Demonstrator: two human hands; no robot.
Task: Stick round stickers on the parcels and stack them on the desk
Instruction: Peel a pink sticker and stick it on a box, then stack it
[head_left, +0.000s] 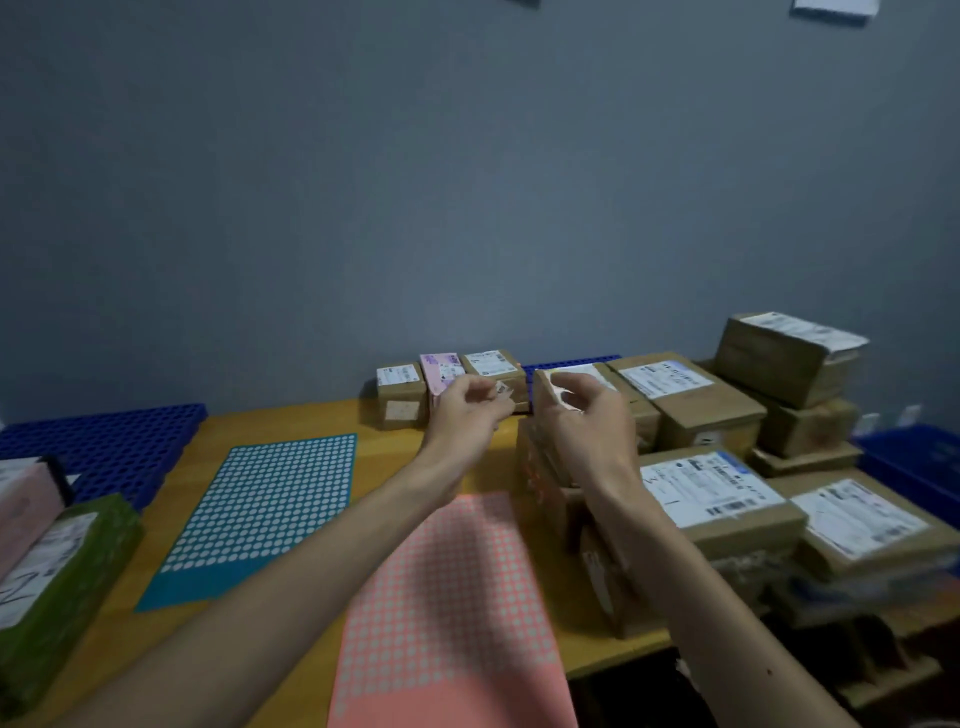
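A pink sheet of round stickers (447, 597) lies on the desk under my forearms, and a teal sheet (265, 509) lies to its left. Above the desk's far middle, my left hand (465, 415) has its fingertips pinched together on a small pale bit that looks like a sticker (501, 388); blur hides the detail. My right hand (589, 421) curls its thumb and fingers over the near top edge of a brown parcel (545, 384) with a white label. That parcel tops a stack of brown parcels (558, 499).
Small labelled boxes (400, 395) line the wall at the back. More brown parcels (711, 400) are piled at the right, next to a blue crate (914, 462). A green box (62, 571) and a pink box sit at the left near a blue grid mat (104, 441).
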